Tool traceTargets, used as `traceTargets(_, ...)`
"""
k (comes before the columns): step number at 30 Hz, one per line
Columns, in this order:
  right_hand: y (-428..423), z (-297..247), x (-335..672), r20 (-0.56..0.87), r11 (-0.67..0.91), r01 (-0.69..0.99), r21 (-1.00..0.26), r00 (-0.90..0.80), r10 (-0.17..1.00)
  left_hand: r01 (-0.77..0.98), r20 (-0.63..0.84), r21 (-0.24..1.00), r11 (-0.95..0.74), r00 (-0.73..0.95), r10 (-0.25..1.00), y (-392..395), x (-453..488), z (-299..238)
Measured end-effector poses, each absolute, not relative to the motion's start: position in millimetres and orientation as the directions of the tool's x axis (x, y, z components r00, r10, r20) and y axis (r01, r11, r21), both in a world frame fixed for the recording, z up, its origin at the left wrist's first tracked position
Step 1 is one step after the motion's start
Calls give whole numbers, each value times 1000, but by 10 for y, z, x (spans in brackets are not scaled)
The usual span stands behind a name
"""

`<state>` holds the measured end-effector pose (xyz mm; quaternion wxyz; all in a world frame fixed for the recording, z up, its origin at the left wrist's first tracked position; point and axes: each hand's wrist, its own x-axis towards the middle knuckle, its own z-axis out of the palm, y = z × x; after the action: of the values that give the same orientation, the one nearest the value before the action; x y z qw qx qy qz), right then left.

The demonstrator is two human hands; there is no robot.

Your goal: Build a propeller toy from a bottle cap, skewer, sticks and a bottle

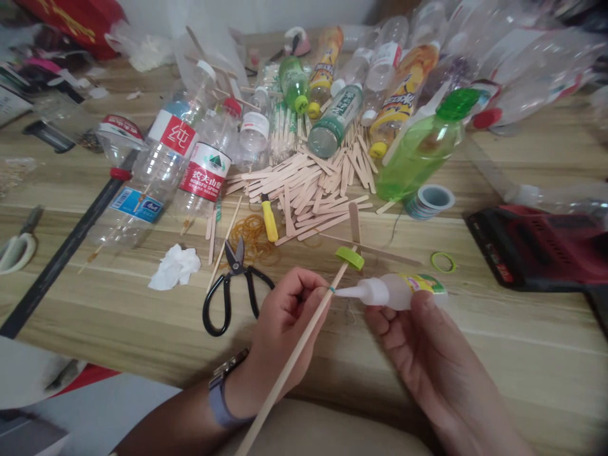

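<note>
My left hand (292,323) is closed around a long thin wooden stick (295,354), which slants up from the bottom edge. Near its upper end the stick carries a yellow-green bottle cap (350,258), and a teal thread (331,289) is wound around it just above my fingers. Between the thumb and fingers of my right hand (418,342) lies a small glue bottle (394,291) with a white cone nozzle. The nozzle tip points left and meets the stick at the thread, as far as I can see. Black-handled scissors (236,272) lie open beside my left hand.
Craft sticks (308,190) are heaped mid-table, with plastic bottles (206,171) around them. A green spray bottle (418,149), a thread spool (430,201) and a red-black power tool (536,244) are at right. A yellow screwdriver (269,218), rubber bands (251,237) and crumpled tissue (175,266) lie nearer.
</note>
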<state>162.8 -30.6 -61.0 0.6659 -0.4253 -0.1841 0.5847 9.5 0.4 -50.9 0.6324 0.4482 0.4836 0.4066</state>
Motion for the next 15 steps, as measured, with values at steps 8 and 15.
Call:
traceTargets(8, -326, -633, 1637, -209, -30, -589, -808, 238, 949, -62, -239, 964, 257, 208, 948, -12, 93, -479)
traceTargets(15, -350, -689, 1639, -227, -42, -608, -793, 231, 946, -93, -232, 961, 260, 235, 944, -21, 91, -474)
